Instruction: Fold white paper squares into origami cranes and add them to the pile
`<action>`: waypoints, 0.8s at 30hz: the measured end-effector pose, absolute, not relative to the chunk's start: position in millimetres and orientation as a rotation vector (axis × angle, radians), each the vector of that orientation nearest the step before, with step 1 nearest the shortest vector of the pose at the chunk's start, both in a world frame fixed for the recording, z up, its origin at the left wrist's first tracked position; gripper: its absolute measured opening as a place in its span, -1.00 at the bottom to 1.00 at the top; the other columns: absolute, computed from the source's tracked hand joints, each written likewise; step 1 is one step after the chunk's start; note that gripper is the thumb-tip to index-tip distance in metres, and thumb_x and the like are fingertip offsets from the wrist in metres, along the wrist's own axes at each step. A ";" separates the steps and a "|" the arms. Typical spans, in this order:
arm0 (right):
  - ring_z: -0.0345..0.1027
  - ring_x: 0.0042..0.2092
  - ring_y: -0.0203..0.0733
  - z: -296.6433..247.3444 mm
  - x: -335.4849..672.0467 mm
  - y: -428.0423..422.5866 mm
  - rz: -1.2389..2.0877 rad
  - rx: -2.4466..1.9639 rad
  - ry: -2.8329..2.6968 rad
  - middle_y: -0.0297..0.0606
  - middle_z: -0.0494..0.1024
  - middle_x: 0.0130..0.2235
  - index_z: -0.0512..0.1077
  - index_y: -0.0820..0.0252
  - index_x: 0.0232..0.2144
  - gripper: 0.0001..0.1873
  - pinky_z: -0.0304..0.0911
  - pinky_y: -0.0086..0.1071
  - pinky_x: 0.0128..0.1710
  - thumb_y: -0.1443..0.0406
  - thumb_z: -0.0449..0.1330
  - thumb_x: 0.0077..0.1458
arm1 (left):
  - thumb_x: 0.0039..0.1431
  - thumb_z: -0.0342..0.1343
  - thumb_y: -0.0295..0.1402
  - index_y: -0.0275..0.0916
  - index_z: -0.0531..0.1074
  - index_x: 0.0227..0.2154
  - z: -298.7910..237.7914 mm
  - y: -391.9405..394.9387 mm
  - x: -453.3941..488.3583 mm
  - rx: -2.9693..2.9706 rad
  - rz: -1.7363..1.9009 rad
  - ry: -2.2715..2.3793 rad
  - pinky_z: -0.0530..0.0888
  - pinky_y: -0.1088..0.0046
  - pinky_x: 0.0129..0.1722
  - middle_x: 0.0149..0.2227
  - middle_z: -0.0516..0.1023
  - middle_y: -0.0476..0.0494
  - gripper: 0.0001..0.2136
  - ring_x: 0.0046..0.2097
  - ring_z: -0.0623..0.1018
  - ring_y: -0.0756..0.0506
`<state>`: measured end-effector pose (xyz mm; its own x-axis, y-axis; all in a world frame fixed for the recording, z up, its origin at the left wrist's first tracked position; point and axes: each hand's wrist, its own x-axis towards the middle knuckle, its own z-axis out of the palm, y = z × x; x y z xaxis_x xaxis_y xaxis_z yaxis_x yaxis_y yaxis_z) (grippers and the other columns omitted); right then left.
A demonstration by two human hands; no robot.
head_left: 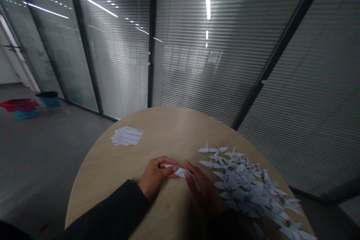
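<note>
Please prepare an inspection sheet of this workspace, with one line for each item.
Surface: round wooden table, pale top.
Job's things: folded paper between the hands; heap of paper cranes at right; loose stack of printed sheets at far left.
Clutter: small red thing on the floor, unclear what.
Hands: left hand and right hand both pinch the paper.
Cables: nothing seen.
Surroundings: glass wall with blinds; red-lined bin and dark-lined bin at left.
</note>
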<state>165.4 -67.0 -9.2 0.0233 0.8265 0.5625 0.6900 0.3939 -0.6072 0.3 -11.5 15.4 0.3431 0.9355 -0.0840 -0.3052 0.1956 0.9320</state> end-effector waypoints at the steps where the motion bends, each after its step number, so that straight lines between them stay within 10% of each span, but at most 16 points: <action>1: 0.49 -0.09 -0.10 -7.7 164.7 -67.1 0.238 -1.375 -1.673 -0.18 0.60 -0.12 0.48 0.12 -0.08 -0.63 0.40 -0.30 -0.10 0.11 0.00 0.24 | -0.41 0.48 -0.19 -0.35 0.55 -0.54 16.4 -11.7 0.2 1.047 1.022 0.792 0.43 0.53 -0.44 -0.56 0.58 -0.09 -0.63 -0.50 0.51 0.00; 24: 0.53 -0.37 -0.19 9.2 169.0 -68.8 0.148 -1.315 -1.675 -0.28 0.63 -0.42 0.57 0.08 -0.42 -0.71 0.43 -0.40 -0.34 0.14 0.10 0.17 | -0.14 0.32 -0.26 -0.29 0.57 -0.48 16.6 -18.3 -0.1 1.313 1.071 0.790 0.38 0.46 -0.37 -0.48 0.60 -0.12 -0.80 -0.41 0.52 -0.08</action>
<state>169.0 -68.8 9.2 0.0475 0.8002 0.5978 0.6833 0.4106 -0.6038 -0.1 -18.3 16.6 0.3439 0.9317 0.1167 -0.1629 -0.0632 0.9846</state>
